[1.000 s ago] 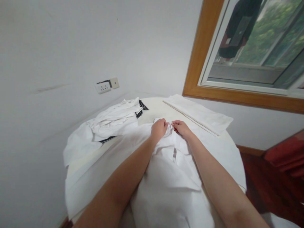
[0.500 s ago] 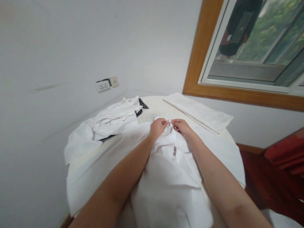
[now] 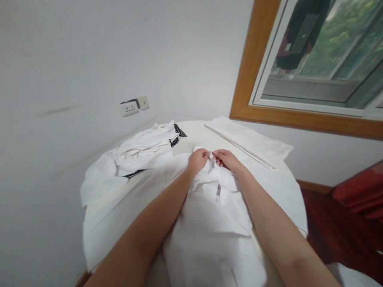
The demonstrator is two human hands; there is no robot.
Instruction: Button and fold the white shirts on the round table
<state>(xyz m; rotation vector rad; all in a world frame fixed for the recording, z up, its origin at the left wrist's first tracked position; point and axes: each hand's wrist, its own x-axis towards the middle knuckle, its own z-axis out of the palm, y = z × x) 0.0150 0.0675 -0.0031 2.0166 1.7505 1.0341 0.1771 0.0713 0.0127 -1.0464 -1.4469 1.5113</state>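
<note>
A white garment (image 3: 215,227), probably a shirt, lies spread over the round table (image 3: 197,135), with a short dark gap down its upper middle. At its far end my left hand (image 3: 199,159) is closed in a pinch on the cloth. Close beside it, my right hand (image 3: 226,159) pinches the same edge between thumb and fingers. Only a small gap separates the fingertips. Any button or other small part between them is too small to make out. Both forearms reach across the garment, hiding parts of its sides.
A crumpled white cloth pile (image 3: 143,147) with black-patterned pieces (image 3: 179,130) lies at the back left. On the back right is a folded white cloth (image 3: 248,139). The wall holds a socket (image 3: 129,108); a wood-framed window (image 3: 299,123) stands right, above a dark red floor (image 3: 326,223).
My right hand has shifted slightly left, bringing its fingertips nearer to my left hand's. Otherwise the garment and the things around it look the same.
</note>
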